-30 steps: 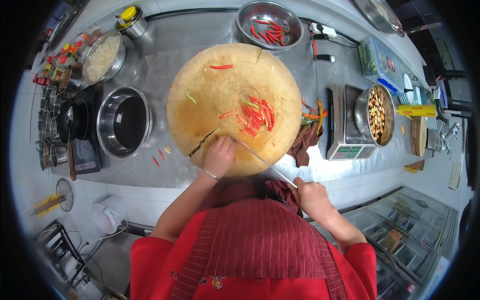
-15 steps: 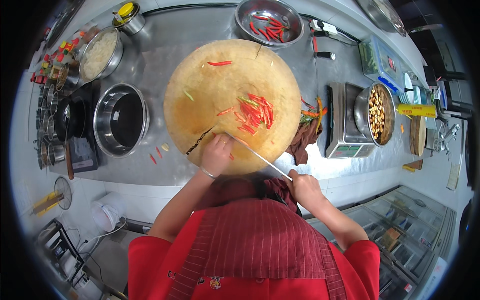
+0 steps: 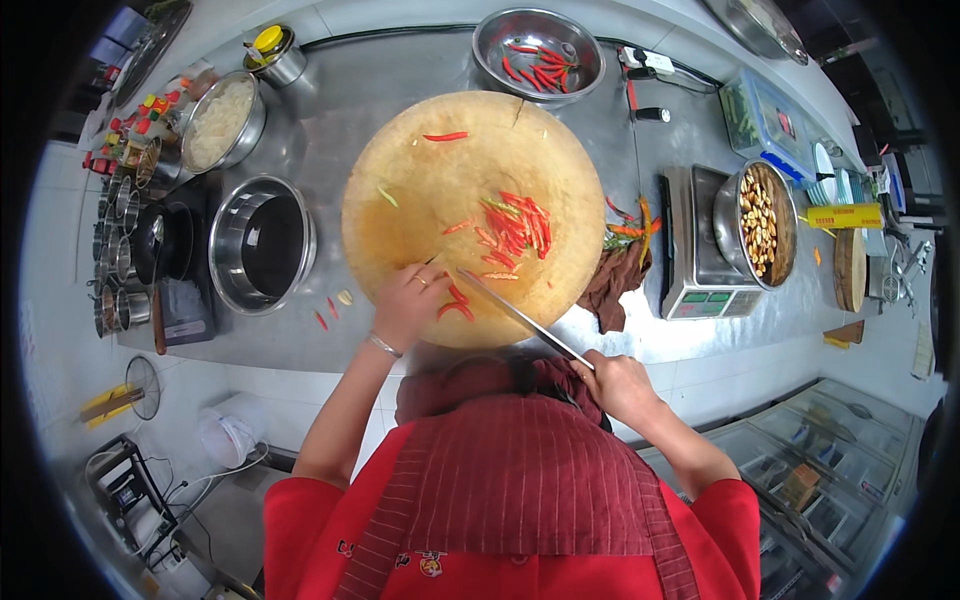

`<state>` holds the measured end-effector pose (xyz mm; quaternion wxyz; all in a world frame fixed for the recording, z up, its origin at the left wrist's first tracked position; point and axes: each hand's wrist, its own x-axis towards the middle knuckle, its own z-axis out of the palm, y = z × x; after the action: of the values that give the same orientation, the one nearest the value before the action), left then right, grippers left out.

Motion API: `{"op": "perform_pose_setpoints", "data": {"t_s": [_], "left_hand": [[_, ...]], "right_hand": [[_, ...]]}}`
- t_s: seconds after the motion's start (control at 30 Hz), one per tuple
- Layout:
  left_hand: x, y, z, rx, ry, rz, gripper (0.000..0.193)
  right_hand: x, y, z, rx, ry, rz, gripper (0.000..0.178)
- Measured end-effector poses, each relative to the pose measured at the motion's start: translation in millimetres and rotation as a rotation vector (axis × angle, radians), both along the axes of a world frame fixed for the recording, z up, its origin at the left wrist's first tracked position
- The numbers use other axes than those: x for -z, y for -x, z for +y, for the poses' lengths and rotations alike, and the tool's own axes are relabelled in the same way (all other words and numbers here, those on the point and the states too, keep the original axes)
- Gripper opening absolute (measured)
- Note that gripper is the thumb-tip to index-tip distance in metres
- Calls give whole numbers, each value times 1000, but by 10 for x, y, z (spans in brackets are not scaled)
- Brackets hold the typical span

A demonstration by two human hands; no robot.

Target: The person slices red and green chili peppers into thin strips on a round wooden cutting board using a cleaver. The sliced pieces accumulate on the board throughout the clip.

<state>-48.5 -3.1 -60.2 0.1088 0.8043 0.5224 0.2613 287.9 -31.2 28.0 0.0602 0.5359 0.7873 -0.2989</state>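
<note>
A round wooden chopping board (image 3: 420,215) lies before me. My right hand (image 3: 618,386), at its near right, is closed round the handle of a kitchen knife (image 3: 528,322). The blade slants up and left over the board, its tip near the middle. My left hand (image 3: 405,302) rests at the board's near left edge, fingers loosely stretched and apart from the blade. Cut red chilli pieces (image 3: 457,303) lie between hand and knife. Beyond the blade sits a heap of sliced red chillies (image 3: 518,226). One red chilli (image 3: 446,136) lies alone toward the far edge.
A steel bowl of red chillies (image 3: 540,55) stands behind the board. Left are a steel basin (image 3: 222,245) and a bowl of white food (image 3: 245,135). On the right, a brown cloth (image 3: 612,290) lies beside a scale (image 3: 683,260) and a bowl of sliced brown food (image 3: 728,225).
My left hand has drawn left, away from the blade, uncovering red chilli pieces. The knife remains in my right hand, its blade now turned to show more of its side. The view has shifted slightly.
</note>
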Motion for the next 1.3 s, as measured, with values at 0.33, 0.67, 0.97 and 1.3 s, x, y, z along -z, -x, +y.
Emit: {"op": "perform_pose_setpoints", "data": {"t_s": [0.33,0.67,0.97,1.3], "left_hand": [[263,-379,-83,-151,-62,-109,16],[339,-385,-162,-145,-36,-40,23],[333,-408,-132,-150,-111,-59,23],[334,-334,-147,-100,-69,-72,28]], "right_hand": [[9,-39,171,35,-33,50,32],[-249,108,177,-161,-87,-72,22],[-100,218,267,-155,-15,-78,20],[204,140,127,9,-61,92,31]]}}
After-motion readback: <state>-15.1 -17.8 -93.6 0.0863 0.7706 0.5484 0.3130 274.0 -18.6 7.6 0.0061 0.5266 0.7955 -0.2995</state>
